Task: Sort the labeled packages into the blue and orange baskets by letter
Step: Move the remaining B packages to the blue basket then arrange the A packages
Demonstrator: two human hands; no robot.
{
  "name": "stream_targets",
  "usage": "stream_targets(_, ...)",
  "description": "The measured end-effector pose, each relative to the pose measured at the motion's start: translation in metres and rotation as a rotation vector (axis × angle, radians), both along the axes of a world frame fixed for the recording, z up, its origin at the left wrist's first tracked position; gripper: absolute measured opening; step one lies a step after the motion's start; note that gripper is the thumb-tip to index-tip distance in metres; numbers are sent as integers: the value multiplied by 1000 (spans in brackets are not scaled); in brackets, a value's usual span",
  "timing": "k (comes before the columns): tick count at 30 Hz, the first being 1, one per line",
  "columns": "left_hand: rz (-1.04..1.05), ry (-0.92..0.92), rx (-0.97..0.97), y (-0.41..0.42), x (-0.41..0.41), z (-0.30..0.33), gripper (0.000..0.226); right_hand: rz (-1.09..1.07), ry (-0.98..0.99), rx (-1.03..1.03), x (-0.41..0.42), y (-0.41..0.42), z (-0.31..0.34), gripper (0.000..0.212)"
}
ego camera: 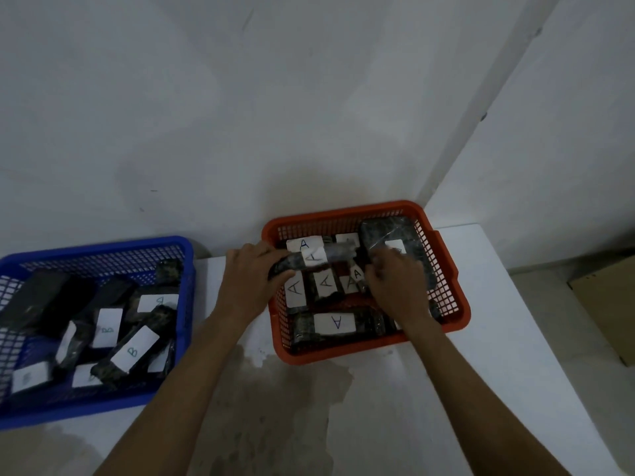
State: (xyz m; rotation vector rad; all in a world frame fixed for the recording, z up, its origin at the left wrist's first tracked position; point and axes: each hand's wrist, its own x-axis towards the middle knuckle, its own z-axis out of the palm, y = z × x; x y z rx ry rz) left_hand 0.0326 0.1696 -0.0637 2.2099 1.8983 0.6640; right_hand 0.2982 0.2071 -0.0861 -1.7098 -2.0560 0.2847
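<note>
Blue basket (103, 247), lower left of frame, on the tabletop (481, 355): dark wrapped packages, about six white labels visible, some marked B. Left hand (252, 269) grips one end of a package labelled A (314, 259), held over the orange basket (343, 352) at centre right. Right hand (398, 285) reaches among the A packages; whether it grips one, cannot tell. Roughly eight labels visible there.

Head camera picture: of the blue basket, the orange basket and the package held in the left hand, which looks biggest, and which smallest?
Largest to smallest:
1. blue basket and orange basket: look alike; blue is cut off at the edge.
2. package gripped by the left hand: plainly smallest.
</note>
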Motion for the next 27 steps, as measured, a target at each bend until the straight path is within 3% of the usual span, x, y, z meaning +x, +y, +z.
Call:
stream_targets(2, -86, 55, -13, -1, 9, -4, 31, 97, 190, -157, 18, 0, 6, 44)
stream_targets(5, -153, 115, -73, -2, 22, -9, 35, 321, 145, -284, 36, -5, 8, 59)
stream_targets(9, -189, 83, -138, -8, 42, -12, 41, 399, 170, -374, 47, -12, 4, 37)
stream_targets(14, -103, -25, -252, -25, 61, -19, 61, 218, 392, -428, 77, -14, 15, 22)
stream_targets(17, -208, 207, -328, -27, 64, -21, 40, 105, 438, -433, 98, -15, 20, 23)
stream_targets(19, -279, 333, -363, -28, 65, -24, 38, 86, 439, -443, 104, -15, 22, 25)
stream_targets(27, -338, 307, -383, -29, 66, -31, 48, 148, 361, -449, 93, -13, 21, 24)
